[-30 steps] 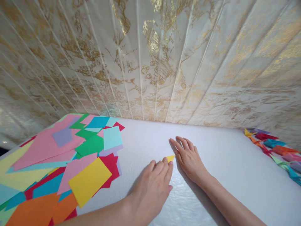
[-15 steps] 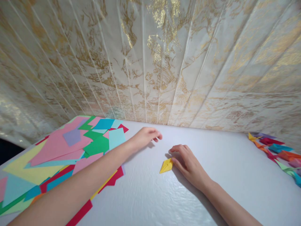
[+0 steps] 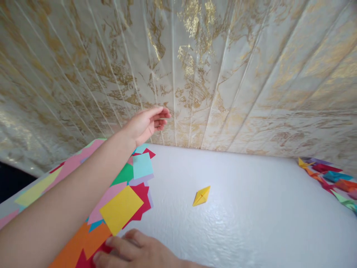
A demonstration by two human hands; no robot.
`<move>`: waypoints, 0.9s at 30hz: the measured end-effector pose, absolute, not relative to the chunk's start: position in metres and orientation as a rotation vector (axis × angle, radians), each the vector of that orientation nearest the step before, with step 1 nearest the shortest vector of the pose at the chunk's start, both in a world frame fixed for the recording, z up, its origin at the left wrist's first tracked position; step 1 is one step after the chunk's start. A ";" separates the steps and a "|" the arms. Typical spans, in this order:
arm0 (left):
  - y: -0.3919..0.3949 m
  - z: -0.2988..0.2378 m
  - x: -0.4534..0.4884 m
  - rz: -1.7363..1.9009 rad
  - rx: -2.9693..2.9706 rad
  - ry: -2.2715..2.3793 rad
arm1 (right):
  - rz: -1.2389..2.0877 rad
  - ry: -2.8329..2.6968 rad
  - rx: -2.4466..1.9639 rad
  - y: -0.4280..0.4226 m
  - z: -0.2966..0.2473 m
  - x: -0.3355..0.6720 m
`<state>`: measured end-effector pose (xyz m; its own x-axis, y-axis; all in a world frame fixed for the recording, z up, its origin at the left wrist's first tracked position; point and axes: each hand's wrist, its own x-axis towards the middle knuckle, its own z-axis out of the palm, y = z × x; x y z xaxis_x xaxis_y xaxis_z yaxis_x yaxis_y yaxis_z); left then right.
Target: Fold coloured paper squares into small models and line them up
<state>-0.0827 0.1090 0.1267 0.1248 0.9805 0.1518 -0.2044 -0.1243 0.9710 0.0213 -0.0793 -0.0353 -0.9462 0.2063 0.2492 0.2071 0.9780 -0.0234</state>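
A small yellow folded paper piece (image 3: 201, 196) lies alone on the white table (image 3: 251, 223), with neither hand touching it. My left hand (image 3: 147, 123) is lifted off the table in front of the wall, above the far end of the paper pile. Its fingers are loosely stretched out and hold nothing. My right hand (image 3: 134, 253) lies low at the front edge of the view. Its fingers are spread flat, pointing left, and their tips rest at the red and orange sheets (image 3: 83, 245).
A loose pile of coloured paper squares (image 3: 122, 208) covers the table's left side. A row of folded paper figures (image 3: 326, 176) runs along the right edge. A cream and gold panelled wall (image 3: 223, 74) stands right behind the table.
My left hand has risen from the table toward the wall. My right hand has let go of the yellow folded piece and pulled back to the near left, by the paper pile.
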 end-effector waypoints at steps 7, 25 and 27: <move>-0.015 0.065 -0.079 1.141 1.726 1.232 | 0.382 -2.718 -0.429 -0.039 0.006 0.055; -0.015 -0.018 0.006 0.484 2.385 1.366 | 0.709 -2.293 -1.054 -0.002 -0.016 0.218; -0.015 -0.018 0.003 0.483 2.413 1.340 | 0.688 -2.282 -1.062 -0.003 -0.020 0.216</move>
